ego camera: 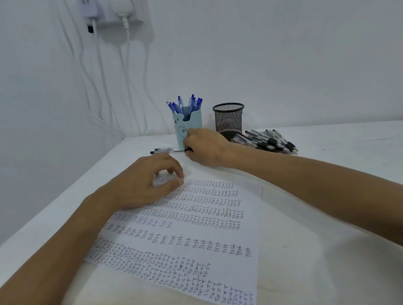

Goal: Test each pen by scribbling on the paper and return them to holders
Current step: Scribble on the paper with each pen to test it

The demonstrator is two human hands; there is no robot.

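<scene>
White paper point(191, 239), crowded with "test" rows, lies angled on table point(334, 188). Left hand point(146, 182) steadies its top corner, fingers curled, holding nothing. Blue holder point(188, 126) full of blue pens. Right hand point(207, 148) fingers pinch end of black pen point(168, 151) lying on table (pickup step, likely). Next: lift, scribble, drop in mesh holder point(229, 119). Untested pile point(268, 141) waits right.

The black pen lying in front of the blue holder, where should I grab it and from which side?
Probably best by the end nearest the right hand, whose fingers already sit on it. The black pen lies flat on the table, pointing left, just in front of the blue holder. Pinch from above across the barrel; the holder blocks any approach from behind.
</scene>
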